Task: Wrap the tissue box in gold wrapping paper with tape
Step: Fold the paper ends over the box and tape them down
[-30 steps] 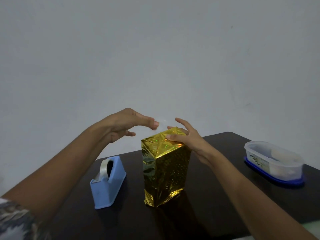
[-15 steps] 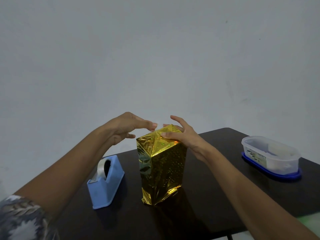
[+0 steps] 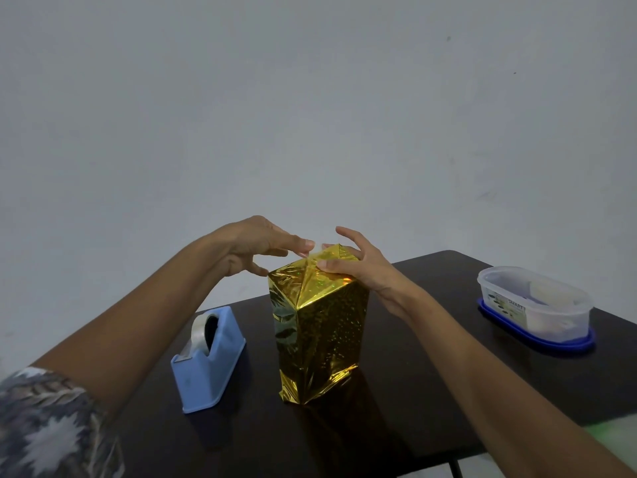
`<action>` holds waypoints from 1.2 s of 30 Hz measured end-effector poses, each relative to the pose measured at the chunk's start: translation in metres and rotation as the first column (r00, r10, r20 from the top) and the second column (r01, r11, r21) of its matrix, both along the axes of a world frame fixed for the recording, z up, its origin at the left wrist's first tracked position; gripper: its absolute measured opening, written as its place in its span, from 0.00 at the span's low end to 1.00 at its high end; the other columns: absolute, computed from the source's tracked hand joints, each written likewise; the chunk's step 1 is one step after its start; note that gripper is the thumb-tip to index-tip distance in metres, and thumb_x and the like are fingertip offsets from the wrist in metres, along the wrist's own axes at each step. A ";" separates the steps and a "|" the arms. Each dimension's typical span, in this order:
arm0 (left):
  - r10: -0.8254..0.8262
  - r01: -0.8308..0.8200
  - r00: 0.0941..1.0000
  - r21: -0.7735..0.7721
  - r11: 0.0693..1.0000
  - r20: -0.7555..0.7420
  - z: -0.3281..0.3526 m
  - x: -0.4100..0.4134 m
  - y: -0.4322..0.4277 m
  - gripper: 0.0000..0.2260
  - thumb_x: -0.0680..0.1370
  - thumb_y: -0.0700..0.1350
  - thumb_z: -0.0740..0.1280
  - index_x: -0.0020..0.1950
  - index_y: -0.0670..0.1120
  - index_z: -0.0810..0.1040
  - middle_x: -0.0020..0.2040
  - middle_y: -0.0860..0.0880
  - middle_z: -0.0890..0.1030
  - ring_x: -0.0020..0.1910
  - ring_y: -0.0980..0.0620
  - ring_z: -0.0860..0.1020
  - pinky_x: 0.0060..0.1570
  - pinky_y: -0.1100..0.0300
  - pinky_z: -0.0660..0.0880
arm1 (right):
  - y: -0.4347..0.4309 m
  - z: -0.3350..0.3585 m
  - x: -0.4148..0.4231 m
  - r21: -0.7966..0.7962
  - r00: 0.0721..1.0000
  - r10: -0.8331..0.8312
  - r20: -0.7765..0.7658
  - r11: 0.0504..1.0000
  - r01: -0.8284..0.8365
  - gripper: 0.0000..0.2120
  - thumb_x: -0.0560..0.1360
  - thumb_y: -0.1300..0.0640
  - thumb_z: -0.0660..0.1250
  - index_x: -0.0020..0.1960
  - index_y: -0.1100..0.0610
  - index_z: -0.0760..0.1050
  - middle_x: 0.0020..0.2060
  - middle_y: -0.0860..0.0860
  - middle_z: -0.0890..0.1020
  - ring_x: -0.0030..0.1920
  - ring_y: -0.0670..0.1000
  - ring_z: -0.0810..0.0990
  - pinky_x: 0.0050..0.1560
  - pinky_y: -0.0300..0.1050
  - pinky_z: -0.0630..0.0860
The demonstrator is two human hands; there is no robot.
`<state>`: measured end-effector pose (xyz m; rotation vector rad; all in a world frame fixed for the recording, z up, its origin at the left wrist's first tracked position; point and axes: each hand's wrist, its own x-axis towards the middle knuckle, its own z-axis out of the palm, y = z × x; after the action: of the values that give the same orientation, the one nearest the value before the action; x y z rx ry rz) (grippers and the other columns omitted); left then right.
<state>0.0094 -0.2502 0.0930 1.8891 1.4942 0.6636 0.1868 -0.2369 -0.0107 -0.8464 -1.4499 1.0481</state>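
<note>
L sleeve (image 3: 51,426): short, grey-blue patterned fabric; 2 forearms bare.

Only one legible text. Clear plastic container (image 3: 565,313) on a blue base, right edge of frame: a pale label (image 3: 506,305) on its near wall carries the word "SMART" in dark capitals (slanted, at the label's right end). Smaller marks and dark spots sit left of the word, too small to read.

Left hand (image 3: 255,243) has lowered its tape strip (image 3: 319,246) to the box (image 3: 320,326) top.
</note>
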 end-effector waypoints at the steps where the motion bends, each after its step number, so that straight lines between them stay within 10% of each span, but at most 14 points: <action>1: -0.003 0.003 1.000 -0.003 1.000 0.005 0.001 0.001 0.000 0.13 0.67 0.48 0.75 0.46 0.42 0.84 0.55 0.49 0.81 0.61 0.51 0.73 0.57 0.45 0.72 | 0.000 0.000 0.000 0.000 1.000 -0.001 0.000 1.000 0.001 0.34 0.71 0.56 0.72 0.72 0.46 0.60 0.50 0.41 0.75 0.50 0.41 0.75 0.45 0.31 0.70; 17: -0.045 0.045 0.999 0.037 0.998 -0.002 -0.001 -0.009 -0.003 0.33 0.42 0.63 0.80 0.40 0.45 0.86 0.52 0.51 0.83 0.60 0.52 0.75 0.59 0.45 0.71 | 0.000 0.000 -0.001 -0.013 1.000 0.012 -0.010 1.000 -0.012 0.36 0.69 0.56 0.74 0.72 0.46 0.60 0.65 0.50 0.74 0.61 0.50 0.75 0.46 0.33 0.71; 23: -0.001 0.001 1.000 0.021 1.000 0.003 -0.004 -0.002 -0.001 0.10 0.65 0.50 0.75 0.39 0.44 0.85 0.54 0.49 0.82 0.61 0.50 0.74 0.62 0.43 0.70 | -0.002 0.001 0.000 -0.010 1.000 0.011 0.004 1.000 -0.011 0.35 0.70 0.57 0.73 0.72 0.47 0.60 0.58 0.47 0.75 0.50 0.40 0.76 0.38 0.27 0.71; 36: 0.055 -0.054 0.995 0.013 0.998 -0.087 -0.005 0.005 0.003 0.19 0.67 0.49 0.75 0.51 0.38 0.82 0.59 0.46 0.79 0.58 0.51 0.73 0.51 0.47 0.70 | -0.001 0.001 -0.001 -0.002 1.000 0.013 0.013 1.000 -0.013 0.35 0.70 0.56 0.73 0.72 0.47 0.60 0.65 0.48 0.75 0.53 0.42 0.76 0.40 0.28 0.71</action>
<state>0.0142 -0.2468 0.0880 1.9132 1.6055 0.6214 0.1859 -0.2383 -0.0102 -0.8480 -1.4666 1.0556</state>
